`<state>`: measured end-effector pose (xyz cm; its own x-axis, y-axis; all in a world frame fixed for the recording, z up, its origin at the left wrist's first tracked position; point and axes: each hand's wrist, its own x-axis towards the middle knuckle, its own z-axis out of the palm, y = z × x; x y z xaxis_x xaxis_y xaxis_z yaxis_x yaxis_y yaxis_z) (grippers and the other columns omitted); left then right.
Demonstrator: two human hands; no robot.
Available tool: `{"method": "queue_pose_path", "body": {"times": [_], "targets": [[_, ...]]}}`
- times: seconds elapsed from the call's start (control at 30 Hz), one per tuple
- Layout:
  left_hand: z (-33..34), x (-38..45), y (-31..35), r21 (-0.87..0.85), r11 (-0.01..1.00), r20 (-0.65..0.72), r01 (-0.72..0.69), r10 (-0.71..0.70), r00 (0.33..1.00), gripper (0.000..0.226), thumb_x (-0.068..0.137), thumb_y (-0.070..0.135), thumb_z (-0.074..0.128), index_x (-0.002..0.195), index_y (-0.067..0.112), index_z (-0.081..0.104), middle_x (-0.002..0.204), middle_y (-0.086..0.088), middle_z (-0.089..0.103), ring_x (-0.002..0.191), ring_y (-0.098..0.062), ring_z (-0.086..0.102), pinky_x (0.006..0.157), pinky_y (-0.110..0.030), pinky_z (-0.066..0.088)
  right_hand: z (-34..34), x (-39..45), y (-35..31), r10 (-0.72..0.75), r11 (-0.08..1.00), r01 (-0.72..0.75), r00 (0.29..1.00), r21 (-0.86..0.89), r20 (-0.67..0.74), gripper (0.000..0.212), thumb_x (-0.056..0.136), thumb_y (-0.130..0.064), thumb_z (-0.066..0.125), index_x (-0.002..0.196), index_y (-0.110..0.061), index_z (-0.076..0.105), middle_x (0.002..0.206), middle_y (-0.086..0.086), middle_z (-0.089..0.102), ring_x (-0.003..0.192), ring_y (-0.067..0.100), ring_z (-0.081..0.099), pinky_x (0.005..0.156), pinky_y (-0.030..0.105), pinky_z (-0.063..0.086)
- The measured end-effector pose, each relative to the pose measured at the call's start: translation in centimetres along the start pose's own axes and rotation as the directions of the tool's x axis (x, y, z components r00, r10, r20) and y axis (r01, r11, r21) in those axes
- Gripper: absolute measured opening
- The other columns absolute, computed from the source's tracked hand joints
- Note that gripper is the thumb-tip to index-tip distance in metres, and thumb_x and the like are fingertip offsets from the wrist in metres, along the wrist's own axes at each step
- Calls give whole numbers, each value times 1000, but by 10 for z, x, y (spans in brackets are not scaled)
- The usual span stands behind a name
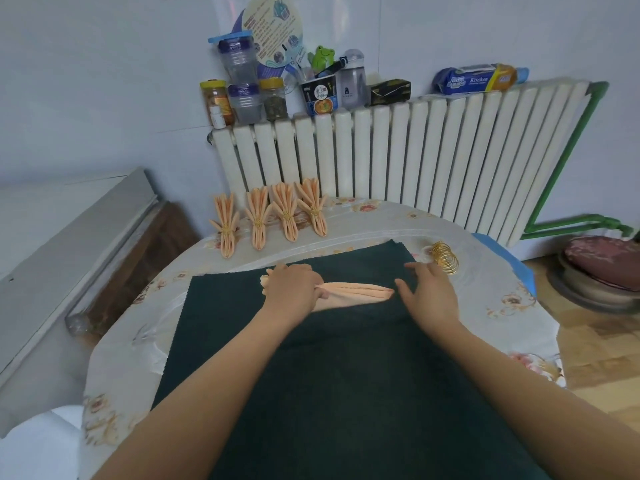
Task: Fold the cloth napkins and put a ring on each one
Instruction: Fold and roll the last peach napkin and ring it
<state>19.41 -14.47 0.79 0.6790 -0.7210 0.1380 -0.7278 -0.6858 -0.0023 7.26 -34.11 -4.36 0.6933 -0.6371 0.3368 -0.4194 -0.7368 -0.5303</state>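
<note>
Napkin [356, 292], peach, pleated into a narrow strip, lying on the dark green cloth [311, 375] toward its far side, long axis running left to right across the tabletop [485, 299]. Left end under the left hand [292, 289], fingers curled round the pleats and pinning them. Right tip free, pointing straight at the right hand [427, 292], just beside those spread, relaxed fingers, holding nothing; contact with the tip too close to call. Gold rings [445, 258] in a loose pile just beyond and to the right of that hand, near its fingertips, so nearer to the right hand by far. Probable next move: a short reach back-right for one ring, then a slide onto the free tip, along the strip's axis toward the left grip. Farther back, four finished napkins [270, 216], ringed and fanned, in a row before the radiator [398, 161].
</note>
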Motion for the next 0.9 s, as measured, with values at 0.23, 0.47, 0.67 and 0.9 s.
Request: {"method": "queue_pose_path", "body": {"times": [0.23,0.47,0.67,0.9], "targets": [[22,50,8,-41,998,10,45,-44,999,28,94,45,49,109,31,67,105,7,63,101,-18,53,94,-32,35,8,63,57,406,912,-409,911,-24,-66,66,84,-31,66,134,-1,37,131,20,39,118,35,42,94,44,40],[36,68,11,-70,997,19,30,-29,999,27,95,43,47,105,30,68,103,8,62,100,-17,53,95,-31,33,21,86,73,413,900,-411,910,-146,-15,62,86,-39,63,128,1,41,127,20,42,116,34,42,90,42,42],[38,73,22,-86,996,7,14,-13,1000,28,96,41,47,107,28,68,106,8,62,100,-14,52,96,-30,30,22,86,79,383,912,-380,924,-154,-7,49,90,-33,57,124,1,46,123,20,46,114,33,43,88,41,43],[32,61,24,-143,988,16,62,-61,998,25,93,44,51,105,33,69,106,9,62,104,-20,51,94,-32,34,0,54,76,339,937,-335,940,98,-34,44,90,-26,58,127,-4,50,126,16,52,115,31,47,94,39,39]]}}
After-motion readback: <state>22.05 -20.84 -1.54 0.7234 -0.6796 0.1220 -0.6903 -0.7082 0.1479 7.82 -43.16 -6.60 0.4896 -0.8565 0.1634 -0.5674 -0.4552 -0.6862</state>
